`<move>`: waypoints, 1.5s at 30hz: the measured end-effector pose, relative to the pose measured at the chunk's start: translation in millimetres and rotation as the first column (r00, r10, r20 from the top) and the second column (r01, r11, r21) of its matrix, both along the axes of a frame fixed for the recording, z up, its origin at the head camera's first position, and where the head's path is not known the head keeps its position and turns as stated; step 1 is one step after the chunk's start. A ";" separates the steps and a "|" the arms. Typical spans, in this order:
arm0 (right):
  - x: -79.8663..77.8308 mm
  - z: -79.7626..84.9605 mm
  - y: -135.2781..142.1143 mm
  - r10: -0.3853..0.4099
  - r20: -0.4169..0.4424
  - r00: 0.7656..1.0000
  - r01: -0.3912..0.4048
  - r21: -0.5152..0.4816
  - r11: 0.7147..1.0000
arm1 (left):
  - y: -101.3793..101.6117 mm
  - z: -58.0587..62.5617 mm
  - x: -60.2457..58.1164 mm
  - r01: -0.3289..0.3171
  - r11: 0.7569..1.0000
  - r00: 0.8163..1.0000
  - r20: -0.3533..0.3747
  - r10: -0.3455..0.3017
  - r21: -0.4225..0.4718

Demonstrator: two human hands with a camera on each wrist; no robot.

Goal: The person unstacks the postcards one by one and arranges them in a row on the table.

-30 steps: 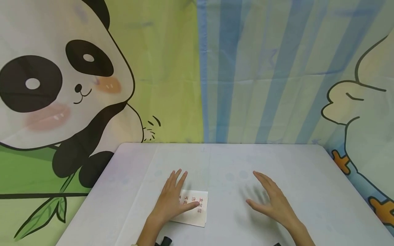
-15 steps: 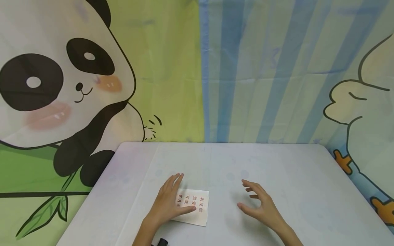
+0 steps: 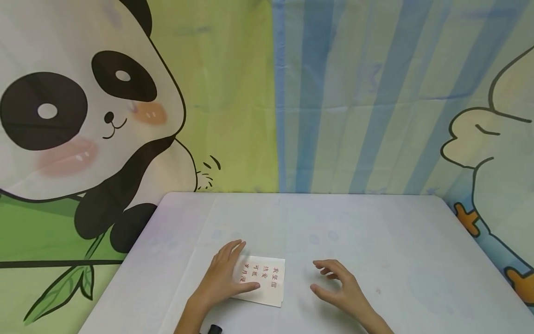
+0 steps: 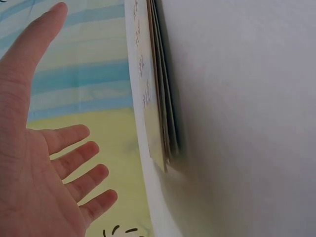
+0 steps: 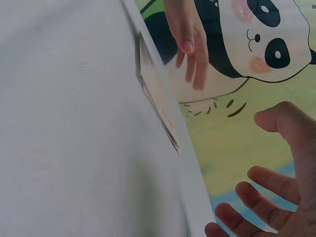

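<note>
I see the white paper stack (image 3: 269, 278) with red characters lying on the desk (image 3: 354, 222), its left part hidden in the head view by the left hand (image 3: 223, 273), which hovers above it with its grip spread, thumb away from the fingers. To my right, the right hand (image 3: 340, 287) hangs over the desk near the stack, grip spread, fingers loosely bent.

I can read red Chinese columns on top of the white paper stack (image 3: 267, 282), right to left: 我坚信, 热爱, 可抵, 岁月; last column's next character too small to confirm.
</note>
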State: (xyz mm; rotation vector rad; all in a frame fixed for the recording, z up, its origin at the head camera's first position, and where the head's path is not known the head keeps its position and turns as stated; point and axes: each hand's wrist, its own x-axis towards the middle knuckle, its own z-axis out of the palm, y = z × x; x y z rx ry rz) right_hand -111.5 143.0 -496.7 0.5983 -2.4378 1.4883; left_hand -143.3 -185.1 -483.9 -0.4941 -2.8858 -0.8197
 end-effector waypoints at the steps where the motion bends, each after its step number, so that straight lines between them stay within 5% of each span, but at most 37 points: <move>1: 0.7 -0.8 -1.7 0.005 0.004 1.000 -0.005 -0.005 1.000 | -1.6 -0.6 0.2 -0.003 1.000 1.000 0.000 0.003 0.001; 21: 6.0 -12.4 -29.9 0.175 -0.056 0.983 -0.177 -0.035 0.984 | -32.3 0.5 4.4 -0.027 1.000 0.992 0.124 0.027 -0.005; 31: 7.4 -13.4 -48.0 0.152 0.040 0.988 -0.151 -0.023 0.988 | -43.4 -0.5 2.3 0.027 0.999 0.987 0.158 -0.020 -0.040; 35: 6.0 -13.2 -55.1 0.109 0.160 0.981 -0.113 0.020 0.993 | -44.9 -1.9 2.3 0.039 0.998 0.986 0.163 -0.031 -0.045; 39: 6.3 -12.2 -60.4 0.067 0.307 0.949 -0.100 0.094 0.991 | -46.0 -2.3 3.0 0.060 0.997 0.988 0.149 -0.050 -0.057; 45: 9.7 -13.2 -65.0 0.037 0.312 0.949 -0.099 0.185 0.978 | -48.7 -4.0 3.8 0.074 0.995 0.991 0.118 -0.065 -0.072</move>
